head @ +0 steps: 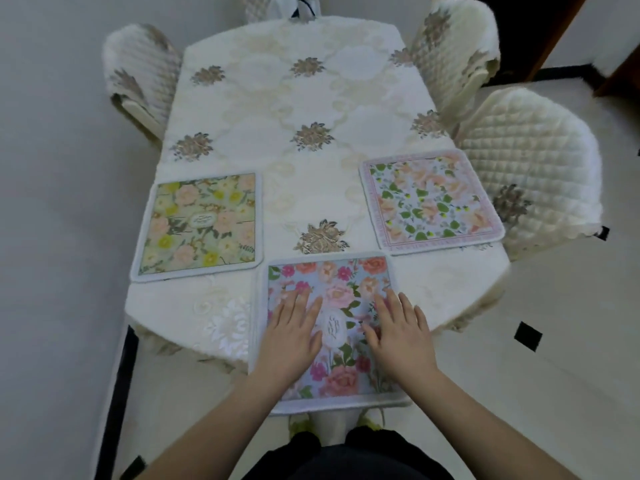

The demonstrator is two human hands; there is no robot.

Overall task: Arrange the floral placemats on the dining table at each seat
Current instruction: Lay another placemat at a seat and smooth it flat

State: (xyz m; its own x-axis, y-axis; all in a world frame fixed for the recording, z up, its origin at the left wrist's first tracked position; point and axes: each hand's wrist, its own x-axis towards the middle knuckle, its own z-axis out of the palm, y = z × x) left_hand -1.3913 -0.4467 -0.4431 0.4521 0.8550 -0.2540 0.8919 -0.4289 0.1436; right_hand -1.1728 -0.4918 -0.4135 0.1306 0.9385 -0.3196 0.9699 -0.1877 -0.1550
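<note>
Three placemats down. Both hands, left (292, 327) and right (398, 329), fingers released, flat on blue floral placemat (332, 282) at worktop's (311, 98) near edge. Likely soft, light; lift by corners.

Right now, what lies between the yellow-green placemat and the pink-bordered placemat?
In the head view, only tablecloth lies between the yellow-green placemat and the pink-bordered placemat; no object stands there.

Bare forearms, no sleeves in view; black garment (346, 459) at the waist and yellow-green footwear (300, 425) below
</note>
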